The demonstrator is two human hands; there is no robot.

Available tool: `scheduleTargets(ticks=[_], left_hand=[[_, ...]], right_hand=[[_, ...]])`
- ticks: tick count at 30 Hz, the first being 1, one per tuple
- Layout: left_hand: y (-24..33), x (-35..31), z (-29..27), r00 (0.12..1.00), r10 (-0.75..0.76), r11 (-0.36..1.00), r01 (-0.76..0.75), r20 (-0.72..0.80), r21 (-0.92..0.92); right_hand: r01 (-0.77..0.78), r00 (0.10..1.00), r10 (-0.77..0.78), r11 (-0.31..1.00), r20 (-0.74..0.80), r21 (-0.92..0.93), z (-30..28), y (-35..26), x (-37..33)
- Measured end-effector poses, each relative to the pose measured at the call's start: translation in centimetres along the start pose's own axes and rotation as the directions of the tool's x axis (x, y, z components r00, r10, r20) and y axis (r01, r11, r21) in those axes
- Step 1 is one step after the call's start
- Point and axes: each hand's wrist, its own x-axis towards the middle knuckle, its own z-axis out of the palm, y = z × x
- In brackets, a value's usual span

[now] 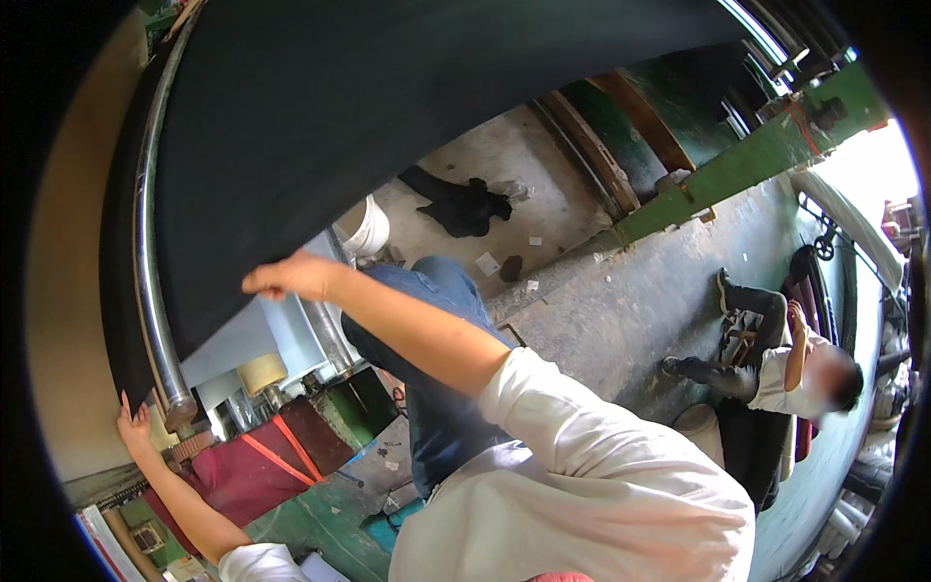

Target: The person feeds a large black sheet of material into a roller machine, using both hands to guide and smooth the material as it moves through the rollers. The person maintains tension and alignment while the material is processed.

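A wide sheet of black fabric [281, 126] stretches across the upper left and passes around a shiny metal roller [147, 223]. My right hand [299, 276] is closed at the lower edge of the sheet, the fingers bent against the cloth. Beyond the roller's near end, my left hand [136, 427] pinches the bottom corner of the black strip hanging on the far left side. Both hands hold the same dark cloth, on either side of the roller.
A roll of yellowish tape [262, 372] sits below the fabric. Maroon cloth with orange straps [262, 456] covers a machine part. A white bucket [367, 228] stands on the floor near a black cloth heap [464, 204]. A green beam [718, 170] crosses right; a person [776, 359] sits beyond.
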Motion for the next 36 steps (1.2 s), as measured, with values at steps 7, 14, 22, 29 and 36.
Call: scheduleTargets(ticks=[7, 14, 22, 29, 36], left_hand=[[-0.6, -1.8, 2.5, 0.918, -0.119, 0.983, 0.056, 0.379, 0.172], [0.3, -1.7, 0.4, 0.98, -0.082, 0.987, 0.055, 0.179, 0.149], [1.2, 0.4, -1.8, 0.999, -0.036, 0.999, 0.036, 0.018, 0.002], [0.4, -1.6, 0.9, 0.999, -0.046, 0.999, 0.045, 0.002, 0.014], [-0.5, -5.8, 3.8, 0.989, -0.039, 0.988, 0.017, 0.145, 0.151]], right_hand=[[0.058, 0.997, -0.058, 0.998, -0.06, 0.007, 0.1, 0.3, -0.1], [0.045, 0.994, -0.009, 0.946, -0.11, 0.321, -1.2, -0.1, 0.7], [0.006, 0.999, -0.009, 0.997, 0.03, 0.078, 0.4, 1.1, 0.3], [0.055, 0.996, -0.036, 0.966, -0.081, 0.253, -1.2, 0.0, 0.8], [-0.018, 0.986, 0.04, 0.991, 0.164, -0.135, 0.5, 0.0, -0.7]])
